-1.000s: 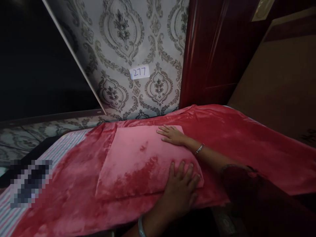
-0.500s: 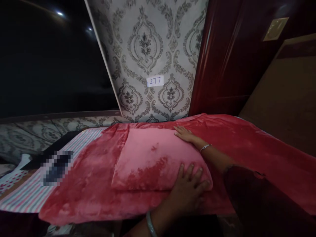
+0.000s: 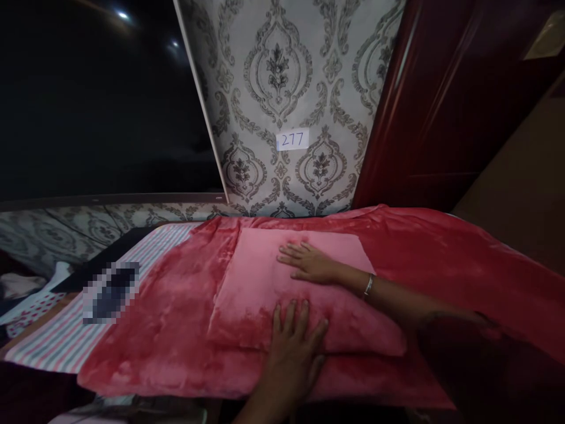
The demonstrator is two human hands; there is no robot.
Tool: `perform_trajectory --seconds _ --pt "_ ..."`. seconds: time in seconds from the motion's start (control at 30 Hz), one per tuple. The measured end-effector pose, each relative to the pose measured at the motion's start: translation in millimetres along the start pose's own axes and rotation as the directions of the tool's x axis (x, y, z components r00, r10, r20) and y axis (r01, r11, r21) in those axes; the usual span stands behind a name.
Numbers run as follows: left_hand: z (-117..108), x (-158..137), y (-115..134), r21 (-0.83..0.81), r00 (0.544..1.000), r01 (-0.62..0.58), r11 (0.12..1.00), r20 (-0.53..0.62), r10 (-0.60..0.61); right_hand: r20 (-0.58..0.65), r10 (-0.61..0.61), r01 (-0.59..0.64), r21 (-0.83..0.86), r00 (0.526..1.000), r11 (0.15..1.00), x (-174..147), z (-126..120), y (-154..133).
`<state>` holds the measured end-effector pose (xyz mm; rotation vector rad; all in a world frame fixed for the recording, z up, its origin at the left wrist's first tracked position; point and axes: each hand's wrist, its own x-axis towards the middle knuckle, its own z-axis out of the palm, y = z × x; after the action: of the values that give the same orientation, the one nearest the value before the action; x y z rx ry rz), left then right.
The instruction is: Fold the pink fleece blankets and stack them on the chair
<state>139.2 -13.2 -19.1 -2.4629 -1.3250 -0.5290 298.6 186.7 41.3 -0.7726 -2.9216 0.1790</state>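
We log the pink bundle (image 3: 260, 265), plush and flat-topped, lying on the red blanket (image 3: 145, 341) near the middle of the view; we cannot tell whether it is a folded cloth or a cushion.

Right hand (image 3: 311, 263): palm down on the bundle's pale upper face, fingers pointing left and slightly parted, nothing grasped. Half a second earlier we have it at the upper right corner; now it sits farther in, toward the middle, and that corner is bare. A metal bangle (image 3: 369, 285) rings this wrist.

Left hand (image 3: 291, 353): palm down over the bundle's near edge, fingers spread wide and pointing away from the wearer, no grip closed on anything. We record a leftward shift here too, from the lower right corner to about halfway along that edge. The freed lower right corner now shows and looks more pointed than the rounded outline noted before.

Surroundings: the striped cloth (image 3: 57, 347) extends from under the blanket on the left, bearing a dark object masked by pixelation. The paper label (image 3: 292, 139) reading 277 remains on the patterned wall (image 3: 278, 70), slightly farther right in our view.
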Motion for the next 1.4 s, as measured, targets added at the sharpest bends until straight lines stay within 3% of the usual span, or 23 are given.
perform_trajectory --seconds 0.2,0.3,0.53,0.67,0.77,0.83,0.93,1.0,1.07,1.13,1.27,1.4 --pt "-2 0 0 -0.021 1.0 -0.008 1.0 -0.002 0.008 -0.021 0.34 -0.339 0.042 0.94 0.94 21 1 68" --pt "-1 0 0 -0.018 1.0 -0.011 1.0 -0.017 0.011 -0.031 0.386 -0.38 0.119 0.922 0.917 22 9 81" --pt "-2 -1 2 -0.047 1.0 0.011 0.999 -0.001 -0.011 -0.087 0.397 -0.384 0.133 0.914 0.914 19 17 81" --pt "-8 -1 1 -0.08 1.0 -0.007 0.997 -0.001 0.007 -0.093 0.418 -0.405 0.131 0.904 0.905 23 8 82" --pt "-20 -4 -9 -0.087 0.999 -0.02 0.996 -0.031 0.018 -0.13 0.451 -0.438 0.118 0.883 0.891 33 -4 66" --pt "-28 -8 -19 -0.066 0.995 0.043 0.997 -0.092 -0.049 -0.171 0.371 -0.36 0.091 0.913 0.928 41 -8 38" --pt "-32 -18 -35 -0.016 0.963 0.201 0.98 -0.179 -0.2 -0.117 0.018 -0.012 0.057 0.993 0.998 52 -1 -20" --pt "-27 -25 -41 0.029 0.949 0.265 0.964 -0.187 -0.255 -0.017 -0.187 0.187 0.065 0.982 0.98 57 8 -53" --pt "-19 -31 -43 0.065 0.947 0.287 0.956 -0.17 -0.273 0.034 -0.263 0.261 0.061 0.964 0.963 62 16 -69" --pt "-12 -35 -42 0.079 0.949 0.289 0.954 -0.153 -0.274 0.024 -0.217 0.216 0.037 0.976 0.976 69 20 -65" --pt "-10 -37 -41 0.075 0.952 0.286 0.955 -0.134 -0.274 -0.028 0.009 -0.01 -0.025 1.0 1.0 91 16 -21" --pt "-13 -36 -41 0.051 0.951 0.292 0.955 -0.119 -0.285 -0.007 0.299 -0.299 0.022 0.954 0.954 107 16 20"
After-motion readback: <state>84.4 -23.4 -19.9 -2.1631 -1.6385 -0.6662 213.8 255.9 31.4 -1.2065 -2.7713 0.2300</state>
